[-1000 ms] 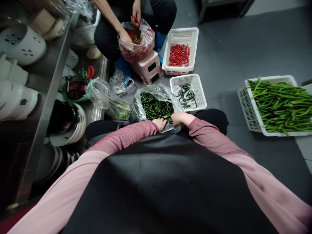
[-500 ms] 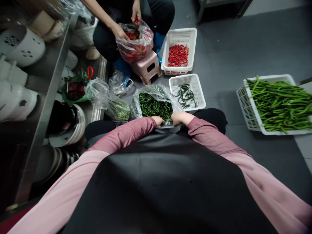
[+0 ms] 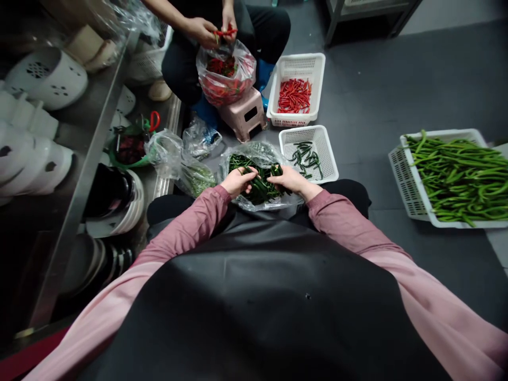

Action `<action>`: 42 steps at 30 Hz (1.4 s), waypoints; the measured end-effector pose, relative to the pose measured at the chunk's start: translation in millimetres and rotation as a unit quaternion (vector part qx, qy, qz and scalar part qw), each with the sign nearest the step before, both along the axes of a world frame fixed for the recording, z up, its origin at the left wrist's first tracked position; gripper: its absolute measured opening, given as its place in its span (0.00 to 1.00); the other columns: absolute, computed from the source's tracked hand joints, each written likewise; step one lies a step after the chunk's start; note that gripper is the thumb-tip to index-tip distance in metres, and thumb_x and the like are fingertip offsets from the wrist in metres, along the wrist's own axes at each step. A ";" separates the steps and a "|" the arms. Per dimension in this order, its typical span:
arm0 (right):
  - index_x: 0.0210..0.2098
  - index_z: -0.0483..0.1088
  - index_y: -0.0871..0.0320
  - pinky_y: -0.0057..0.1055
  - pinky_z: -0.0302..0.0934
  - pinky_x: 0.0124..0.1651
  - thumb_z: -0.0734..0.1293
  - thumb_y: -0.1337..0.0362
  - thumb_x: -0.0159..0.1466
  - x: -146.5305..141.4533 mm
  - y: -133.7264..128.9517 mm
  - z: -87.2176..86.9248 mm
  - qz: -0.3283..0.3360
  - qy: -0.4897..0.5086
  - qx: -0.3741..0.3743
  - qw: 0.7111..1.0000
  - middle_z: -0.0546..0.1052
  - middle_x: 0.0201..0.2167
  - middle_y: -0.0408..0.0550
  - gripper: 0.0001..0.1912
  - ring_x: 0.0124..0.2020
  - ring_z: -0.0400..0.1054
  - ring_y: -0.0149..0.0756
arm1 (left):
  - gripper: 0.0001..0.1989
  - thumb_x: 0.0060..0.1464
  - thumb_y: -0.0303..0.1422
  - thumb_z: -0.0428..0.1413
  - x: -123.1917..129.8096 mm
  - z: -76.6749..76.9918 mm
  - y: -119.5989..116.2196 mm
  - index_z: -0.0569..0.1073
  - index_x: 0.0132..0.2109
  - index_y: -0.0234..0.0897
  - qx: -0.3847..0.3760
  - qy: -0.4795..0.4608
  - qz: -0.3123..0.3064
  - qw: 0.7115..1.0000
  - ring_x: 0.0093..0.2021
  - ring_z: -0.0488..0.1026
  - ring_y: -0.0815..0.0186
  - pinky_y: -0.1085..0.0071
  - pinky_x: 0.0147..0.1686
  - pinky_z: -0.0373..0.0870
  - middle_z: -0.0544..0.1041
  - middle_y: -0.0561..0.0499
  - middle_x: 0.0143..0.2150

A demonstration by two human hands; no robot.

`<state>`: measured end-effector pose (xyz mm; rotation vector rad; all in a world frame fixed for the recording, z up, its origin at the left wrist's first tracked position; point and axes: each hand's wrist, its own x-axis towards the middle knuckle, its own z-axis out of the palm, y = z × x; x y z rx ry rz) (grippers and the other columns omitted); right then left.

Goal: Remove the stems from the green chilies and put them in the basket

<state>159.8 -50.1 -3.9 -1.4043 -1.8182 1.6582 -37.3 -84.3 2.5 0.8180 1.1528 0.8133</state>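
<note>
An open clear plastic bag (image 3: 262,148) full of dark green chilies (image 3: 260,191) lies between my knees. Over its left part, my left hand (image 3: 238,181) has its fingers closed around some green chilies. My right hand (image 3: 289,179) grips a small bunch of green chilies above the bag's right side. Just beyond my right hand stands a small white basket (image 3: 286,138) with several green chilies (image 3: 307,159) in it.
Opposite, a person's hands (image 3: 203,32) hold red chilies above a bag of them (image 3: 226,87) on a pink stool (image 3: 250,114). A white basket of red chilies (image 3: 294,96) stands beside it. Long green beans (image 3: 464,177) fill a basket at right; a metal shelf (image 3: 85,153) is at left.
Both my hands have come up from the bag's near edge, and green chilies now show in them. The other person's hand has left the red chili bag and met the other hand above it.
</note>
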 end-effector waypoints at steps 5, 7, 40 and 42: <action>0.34 0.68 0.62 0.29 0.61 0.35 0.72 0.63 0.48 -18.4 -0.8 -9.9 0.003 0.096 0.022 0.995 0.72 0.29 0.43 0.15 0.28 0.64 0.29 | 0.16 0.47 0.37 0.63 11.1 -1.4 -4.4 0.68 0.38 0.34 0.008 0.052 -0.011 0.999 0.14 0.64 0.76 0.79 0.12 0.60 0.69 0.58 0.23; 0.34 0.69 0.62 0.28 0.61 0.37 0.72 0.64 0.48 -20.9 2.1 -11.0 0.001 0.086 0.023 0.996 0.73 0.29 0.42 0.15 0.28 0.64 0.28 | 0.15 0.49 0.37 0.62 12.7 -5.6 -3.7 0.68 0.40 0.34 0.014 0.089 0.020 0.996 0.13 0.63 0.76 0.79 0.11 0.58 0.70 0.58 0.23; 0.39 0.70 0.63 0.30 0.61 0.42 0.67 0.60 0.56 -14.6 6.8 -9.7 0.041 0.036 0.037 0.998 0.76 0.35 0.48 0.15 0.35 0.68 0.33 | 0.10 0.52 0.36 0.55 11.2 -10.5 18.4 0.70 0.29 0.33 0.073 0.185 0.111 0.974 0.16 0.62 0.76 0.77 0.17 0.57 0.71 0.55 0.21; 0.36 0.69 0.63 0.30 0.62 0.41 0.70 0.60 0.51 -18.1 4.3 -9.7 0.030 0.073 -0.008 0.997 0.74 0.31 0.45 0.15 0.31 0.67 0.31 | 0.11 0.52 0.36 0.56 18.0 -16.7 21.5 0.71 0.28 0.32 0.102 0.228 0.113 0.962 0.21 0.67 0.73 0.76 0.24 0.63 0.73 0.53 0.22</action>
